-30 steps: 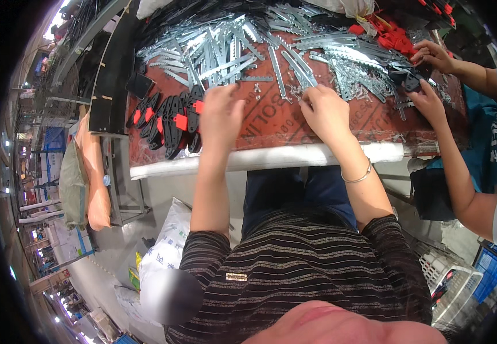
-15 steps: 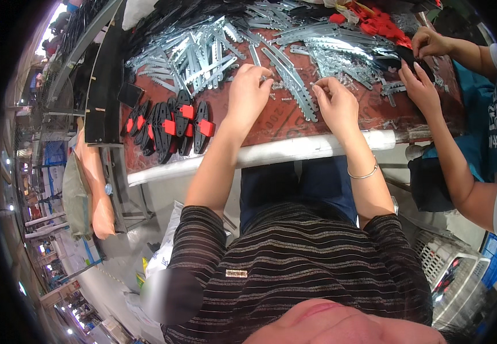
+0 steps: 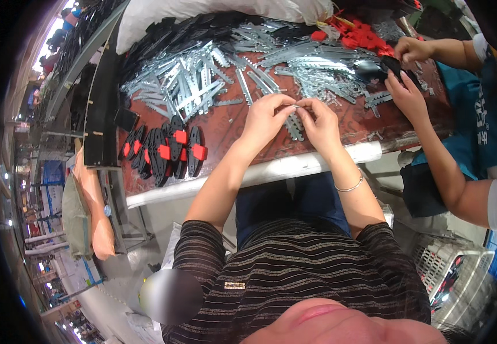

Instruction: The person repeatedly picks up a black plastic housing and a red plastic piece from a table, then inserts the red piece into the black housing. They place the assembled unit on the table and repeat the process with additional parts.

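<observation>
My left hand (image 3: 266,119) and my right hand (image 3: 322,126) meet fingertip to fingertip over the table, both closed in a pinch. Whatever lies between the fingertips is too small to name. Below them a toothed metal strip (image 3: 294,127) rests on the red-brown tabletop (image 3: 225,140), its upper part hidden by my fingers. More such strips form a loose pile (image 3: 194,86) beyond my left hand. Past my right hand spreads a heap of small metal parts (image 3: 317,86). Several black tool bodies with red pieces (image 3: 159,152) lie in a row to the left.
At right, a co-worker's hands (image 3: 406,86) handle a black part. Red pieces (image 3: 360,37) lie at the back right, near a white sack (image 3: 220,10). A white padded roll (image 3: 266,171) runs along the table's front edge. A dark panel (image 3: 102,103) borders the left side.
My hands, apart before, have come together at the fingertips, over the toothed strip. The whole view has shifted a little. The co-worker's hands remain around the black part.
</observation>
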A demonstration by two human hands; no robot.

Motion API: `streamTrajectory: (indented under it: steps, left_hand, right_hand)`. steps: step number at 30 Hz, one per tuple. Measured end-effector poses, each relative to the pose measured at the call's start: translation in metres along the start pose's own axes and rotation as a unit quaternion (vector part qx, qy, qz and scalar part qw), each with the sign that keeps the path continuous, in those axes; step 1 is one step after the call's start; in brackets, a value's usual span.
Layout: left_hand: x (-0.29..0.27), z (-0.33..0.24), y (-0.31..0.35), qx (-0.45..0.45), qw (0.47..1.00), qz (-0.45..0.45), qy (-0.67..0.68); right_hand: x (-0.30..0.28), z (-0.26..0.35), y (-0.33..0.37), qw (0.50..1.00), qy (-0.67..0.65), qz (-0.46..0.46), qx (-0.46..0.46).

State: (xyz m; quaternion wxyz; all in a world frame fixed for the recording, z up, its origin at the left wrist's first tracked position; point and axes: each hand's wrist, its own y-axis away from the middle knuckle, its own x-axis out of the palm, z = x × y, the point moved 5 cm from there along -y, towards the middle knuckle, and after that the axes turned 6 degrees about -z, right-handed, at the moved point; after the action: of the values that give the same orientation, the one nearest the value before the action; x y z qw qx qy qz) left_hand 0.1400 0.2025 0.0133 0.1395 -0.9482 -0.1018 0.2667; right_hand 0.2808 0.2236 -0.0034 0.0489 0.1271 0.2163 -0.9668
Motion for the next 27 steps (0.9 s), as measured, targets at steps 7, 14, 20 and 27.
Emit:
streamTrajectory:
  steps: [7,14,20,27]
  left_hand:
    - [0.01,0.003,0.001,0.061,0.995,0.013,-0.082]
    - [0.012,-0.003,-0.006,0.049,0.996,0.024,-0.069]
    - [0.013,-0.011,-0.014,0.042,0.997,0.057,-0.043]
    - [0.012,-0.028,-0.024,0.149,0.982,0.083,-0.077]
  right_hand:
    - [0.0,-0.003,-0.002,0.999,0.033,-0.019,-0.009]
    - [-0.002,-0.016,-0.003,0.996,-0.058,-0.031,0.065]
    - [-0.007,-0.011,-0.005,0.984,-0.15,-0.024,0.089]
    - [-0.003,-0.04,-0.008,0.943,-0.298,-0.008,0.15]
